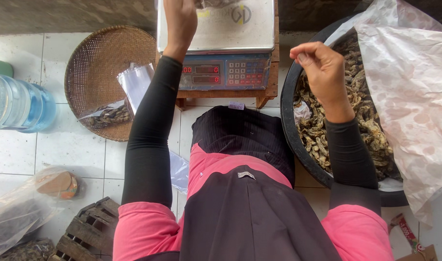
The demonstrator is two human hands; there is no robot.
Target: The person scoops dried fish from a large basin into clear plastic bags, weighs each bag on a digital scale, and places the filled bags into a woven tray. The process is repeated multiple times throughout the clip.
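Two hands are seen from above over a floor of pale square tiles [71, 145] with dark grout lines; a rough grey wall strip [71, 14] runs along the top edge. The left hand [180, 21] is raised over the steel pan of a digital scale [221, 46], which is set on a low wooden stand. Something dark is touched at the pan's far edge, but it is cut off by the frame, so whether it is gripped cannot be told. The right hand [323, 72] is held above a black tub [291, 130], fingers curled in with the tips pinched narrowly together; whether anything is held in them cannot be made out. The tub is filled with dried brown pieces [322, 133] and half covered by a crumpled plastic sheet [414, 96]. Left of the scale, a round woven tray [93, 67] is laid on the tiles, with clear bags [134, 82] and one small filled bag [109, 116] on it. A large water bottle [18, 106] is seen at the left edge. A wooden crate [85, 232] is placed near the lower left.
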